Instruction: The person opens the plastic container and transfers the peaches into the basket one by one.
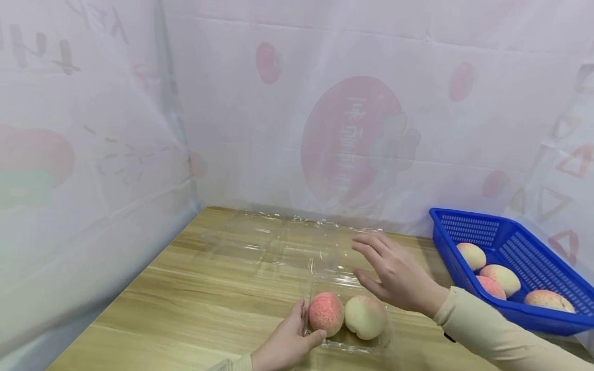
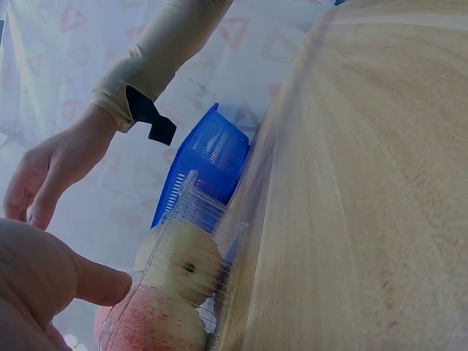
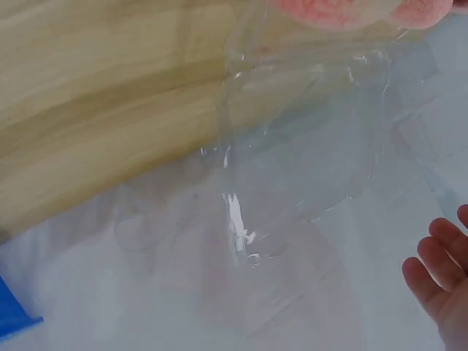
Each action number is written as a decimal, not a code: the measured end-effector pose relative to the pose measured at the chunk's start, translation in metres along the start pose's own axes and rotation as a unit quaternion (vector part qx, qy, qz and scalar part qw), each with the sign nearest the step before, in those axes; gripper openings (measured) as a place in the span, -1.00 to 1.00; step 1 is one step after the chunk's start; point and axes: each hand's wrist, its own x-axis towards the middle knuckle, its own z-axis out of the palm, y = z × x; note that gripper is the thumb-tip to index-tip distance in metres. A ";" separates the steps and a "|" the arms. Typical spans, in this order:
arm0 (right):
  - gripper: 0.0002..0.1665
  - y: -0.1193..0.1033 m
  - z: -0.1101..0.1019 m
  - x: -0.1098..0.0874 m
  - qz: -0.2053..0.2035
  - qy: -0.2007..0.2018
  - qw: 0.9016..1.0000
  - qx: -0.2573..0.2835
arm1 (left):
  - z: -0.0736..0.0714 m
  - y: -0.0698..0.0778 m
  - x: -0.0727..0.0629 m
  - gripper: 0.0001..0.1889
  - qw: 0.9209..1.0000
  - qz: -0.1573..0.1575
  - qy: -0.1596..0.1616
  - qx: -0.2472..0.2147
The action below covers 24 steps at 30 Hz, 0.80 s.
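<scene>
A clear plastic clamshell box (image 1: 352, 349) stands at the table's near middle, with its lid raised behind it. Two peaches sit side by side in it: a pink-red peach (image 1: 326, 313) on the left and a pale yellow peach (image 1: 365, 317) on the right. My left hand (image 1: 285, 340) grips the box's left side, thumb over the near rim beside the pink peach. Above the box's right rear, my right hand (image 1: 401, 275) hovers with its fingers extended, holding nothing. The right wrist view shows the transparent lid (image 3: 307, 161) apart from those fingertips (image 3: 423, 281).
A blue plastic basket (image 1: 510, 309) with several peaches stands at the right. More clear plastic boxes (image 1: 246, 245) lie along the table's back edge. Printed white sheets (image 1: 223, 103) hang behind and at both sides of the wooden table (image 1: 185, 309).
</scene>
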 end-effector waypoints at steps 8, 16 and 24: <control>-0.61 -0.021 0.006 -0.022 0.143 -0.027 0.980 0.136 | 0.003 0.000 -0.001 -0.10 1.000 0.008 0.002 -0.010; -0.59 -0.031 0.006 -0.028 0.281 -0.052 0.913 0.292 | 0.002 0.001 -0.003 -0.07 1.000 -0.002 0.015 0.001; -0.43 -0.034 0.021 -0.033 0.314 -0.037 0.876 0.364 | 0.001 -0.002 -0.003 -0.07 1.000 -0.001 0.019 0.008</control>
